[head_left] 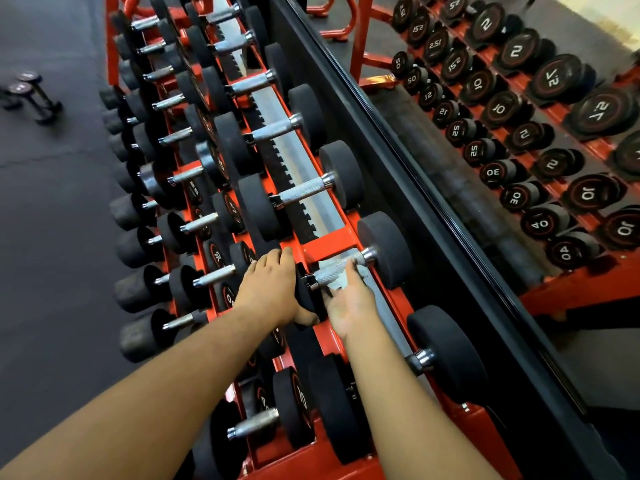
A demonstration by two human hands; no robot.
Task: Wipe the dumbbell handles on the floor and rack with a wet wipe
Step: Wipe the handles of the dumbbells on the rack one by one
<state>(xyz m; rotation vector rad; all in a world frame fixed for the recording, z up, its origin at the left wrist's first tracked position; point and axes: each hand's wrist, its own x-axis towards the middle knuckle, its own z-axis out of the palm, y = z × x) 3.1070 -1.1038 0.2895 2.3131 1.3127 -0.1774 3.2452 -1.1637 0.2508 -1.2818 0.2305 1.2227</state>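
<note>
A red three-tier rack (332,240) holds several black dumbbells with knurled steel handles. On the top tier, my right hand (349,299) reaches under one steel handle (337,268), palm up, and presses a white wet wipe (341,280) against it. My left hand (270,289) grips the near black head (306,299) of the same dumbbell, fingers curled over its top. The far head (386,249) sits toward the mirror.
Two small dumbbells (29,97) lie on the dark rubber floor at the far left. A mirror (519,133) behind the rack reflects the weights. More dumbbells fill the middle and lower tiers; another top-tier dumbbell (446,351) sits just right of my right forearm.
</note>
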